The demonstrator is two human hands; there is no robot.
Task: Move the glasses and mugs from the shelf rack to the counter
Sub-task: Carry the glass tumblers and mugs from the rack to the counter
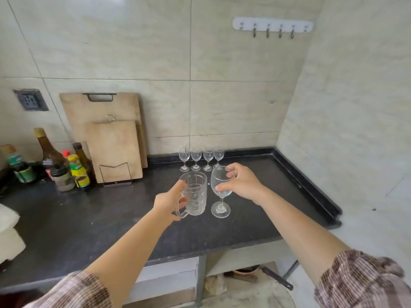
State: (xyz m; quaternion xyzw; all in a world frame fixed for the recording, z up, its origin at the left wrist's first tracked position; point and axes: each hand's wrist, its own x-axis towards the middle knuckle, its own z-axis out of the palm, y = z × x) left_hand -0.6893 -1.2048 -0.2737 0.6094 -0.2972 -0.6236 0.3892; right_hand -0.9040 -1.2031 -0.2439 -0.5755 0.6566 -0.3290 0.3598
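My left hand (170, 200) grips the handle of a clear patterned glass mug (195, 192), held upright over the middle of the black counter (111, 218). Beside it, my right hand (241, 182) holds a wine glass (220, 194) by the bowl, its foot close to the counter surface. Whether either piece touches the counter I cannot tell. Several small wine glasses (201, 158) stand in a row at the back against the wall. The shelf rack is out of view.
Two wooden cutting boards (111, 138) lean on the wall in a wire stand at back left. Several bottles and jars (64, 165) crowd the left side. A raised black rim (311, 185) edges the counter on the right. Wall hooks (273, 27) hang above.
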